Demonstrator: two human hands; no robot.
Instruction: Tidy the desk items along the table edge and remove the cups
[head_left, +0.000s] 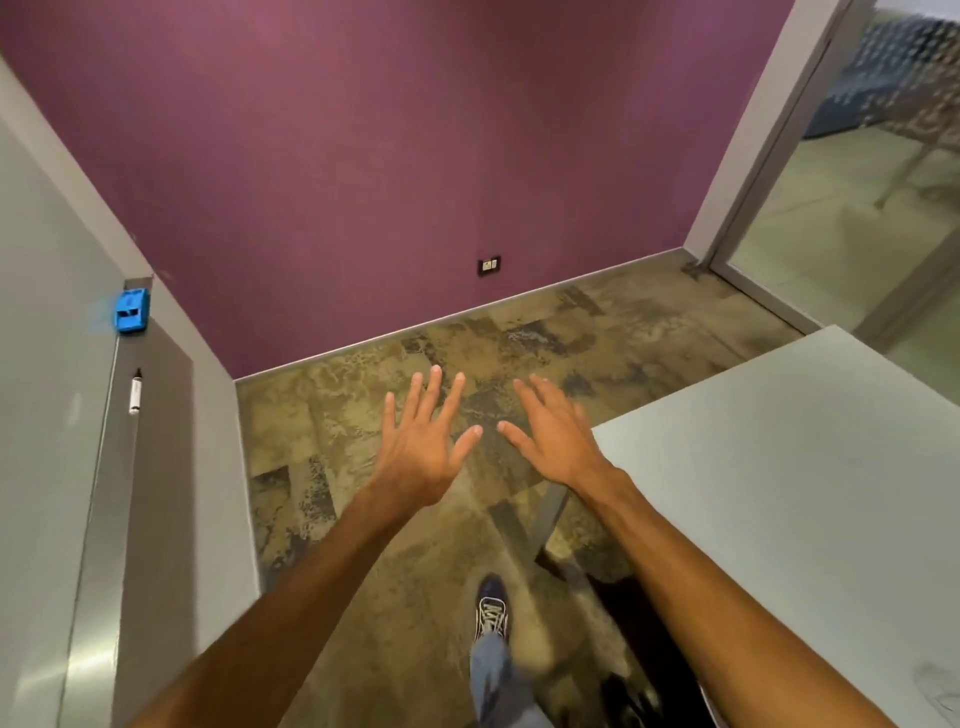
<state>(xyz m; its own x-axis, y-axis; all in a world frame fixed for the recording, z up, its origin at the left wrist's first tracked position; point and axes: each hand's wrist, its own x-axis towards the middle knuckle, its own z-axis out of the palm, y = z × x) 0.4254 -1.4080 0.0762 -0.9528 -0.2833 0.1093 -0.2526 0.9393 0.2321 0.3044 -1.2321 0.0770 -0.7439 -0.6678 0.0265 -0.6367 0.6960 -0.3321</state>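
Hands first: our left hand (415, 457) and right hand (553, 441) are stretched out ahead of us, backs up, fingers straight and spread. They grip nothing. The two thumb tips point at each other, near but apart. Both hands hang over the mottled brown floor (363, 395), and the right wrist crosses the near left corner of the surface (779, 467). We cannot tell whether the arm touches it.

That surface is pale grey and fills the right side of our view, its left edge running away from us and its far edge slanting up to the right. One of its metal legs (550, 514) shows beneath the corner. Of the task's things, it is the only one we can place from here.

On our left stands a whiteboard (41, 364). A blue eraser (131, 310) sits at its far end and a black-capped marker (136, 392) lies nearer us along the same edge. Ahead rises a purple wall (415, 156) with a small dark outlet (489, 266) low down. A glass door (857, 218) stands at far right. Below our arms, one dark laced shoe (492, 608) and a blue trouser leg (488, 670) show on the floor.
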